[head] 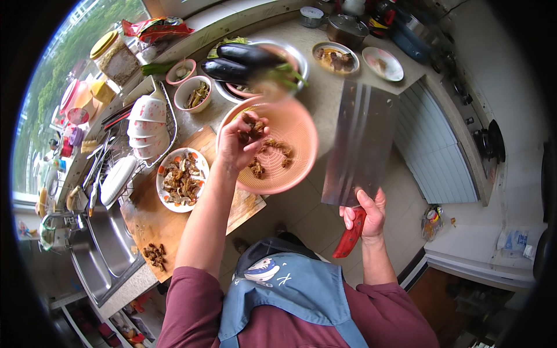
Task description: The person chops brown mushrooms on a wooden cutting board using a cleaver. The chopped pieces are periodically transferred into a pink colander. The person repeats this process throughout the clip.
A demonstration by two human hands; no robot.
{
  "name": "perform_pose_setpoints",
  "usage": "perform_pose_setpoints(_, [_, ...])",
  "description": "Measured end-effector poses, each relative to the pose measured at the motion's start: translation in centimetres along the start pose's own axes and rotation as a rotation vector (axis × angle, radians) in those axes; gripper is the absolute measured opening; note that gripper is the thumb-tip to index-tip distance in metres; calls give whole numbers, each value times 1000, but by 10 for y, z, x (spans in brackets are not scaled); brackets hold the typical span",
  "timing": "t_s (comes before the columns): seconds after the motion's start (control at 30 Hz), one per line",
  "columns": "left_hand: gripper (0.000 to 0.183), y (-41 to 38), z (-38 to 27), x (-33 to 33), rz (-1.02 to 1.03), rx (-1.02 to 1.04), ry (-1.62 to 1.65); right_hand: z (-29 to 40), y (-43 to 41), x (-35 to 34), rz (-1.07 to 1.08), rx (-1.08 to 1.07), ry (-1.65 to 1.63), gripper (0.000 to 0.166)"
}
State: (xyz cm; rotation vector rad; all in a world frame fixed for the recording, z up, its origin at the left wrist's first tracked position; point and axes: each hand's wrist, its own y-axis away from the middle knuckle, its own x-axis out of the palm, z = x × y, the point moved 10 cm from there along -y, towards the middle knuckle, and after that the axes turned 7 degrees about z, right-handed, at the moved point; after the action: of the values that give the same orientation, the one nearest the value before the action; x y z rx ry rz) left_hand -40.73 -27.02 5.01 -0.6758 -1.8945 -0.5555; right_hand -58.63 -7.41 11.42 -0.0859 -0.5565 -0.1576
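Observation:
My left hand [240, 141] grips a few brown mushrooms [251, 126] above a pink plastic colander [300, 161]. More brown mushroom pieces [257, 168] lie on the colander's mesh floor. In my right hand [370, 213] is a cleaver [363, 139], its wide blade raised and its red handle [350, 232] in my fist. A plate [163, 196] of sliced mushrooms [182, 176] rests on the wooden cutting board [150, 222]. A small heap of whole-looking mushrooms [155, 255] sits at the board's near left corner.
Eggplants [230, 69] lie over a metal basin [302, 65] behind the colander. A dish rack with stacked bowls [148, 122] and a steel sink [89, 256] are at the left. A bowl [192, 93], a dish of food [336, 58] and a lidded pot [347, 29] stand farther back.

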Motion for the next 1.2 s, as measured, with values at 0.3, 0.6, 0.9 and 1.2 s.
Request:
perform_pose_setpoints(0.3, [44,177,-44,-33,-205,143,-246,-32,-6,67,235,146,69,17])
perform_pose_setpoints(0.6, [12,398,-88,-80,-1180,281,-1867,-133,11,179,673,560,241,12])
perform_pose_setpoints(0.9, [9,363,-86,-92,-976,173,-2407,-210,35,249,830,507,811,17])
perform_pose_setpoints(1.2, [9,358,-86,-86,-692,310,-2555,-232,53,261,653,538,892,17])
